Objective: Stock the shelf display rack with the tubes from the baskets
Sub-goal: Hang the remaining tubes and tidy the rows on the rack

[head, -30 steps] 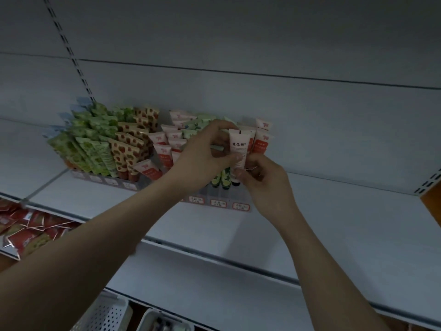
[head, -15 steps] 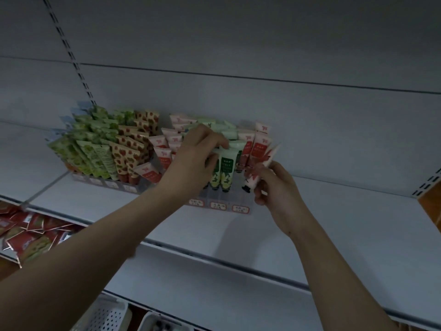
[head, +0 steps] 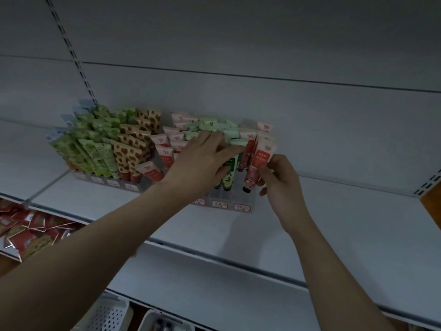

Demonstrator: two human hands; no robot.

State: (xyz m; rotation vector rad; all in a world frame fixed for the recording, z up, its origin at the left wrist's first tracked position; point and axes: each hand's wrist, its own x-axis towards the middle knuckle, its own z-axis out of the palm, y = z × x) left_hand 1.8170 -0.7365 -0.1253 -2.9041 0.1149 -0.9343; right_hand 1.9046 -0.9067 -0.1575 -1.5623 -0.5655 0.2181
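Note:
A clear display rack (head: pixel 241 206) with price labels stands on the white shelf (head: pixel 346 225), filled with rows of green, strawberry-print and pink tubes. My right hand (head: pixel 279 182) pinches a pink and red tube (head: pixel 260 161) by its lower part, cap down, over the rack's rightmost lane. My left hand (head: pixel 202 161) reaches across the rack, its straight fingers pressing against the pale green tubes (head: pixel 229 134) just left of that lane. Two white baskets (head: pixel 107 316) show at the bottom edge.
A second rack section (head: pixel 105 182) at the left holds green and strawberry-print tubes. Red snack packets (head: pixel 26 232) lie on the lower shelf at the left. The shelf's right part is bare, ending at an orange-brown upright (head: pixel 432 206).
My right hand has carried the pink tube from in front of the rack's middle to its rightmost lane. My left hand let go of it and moved onto the green tubes.

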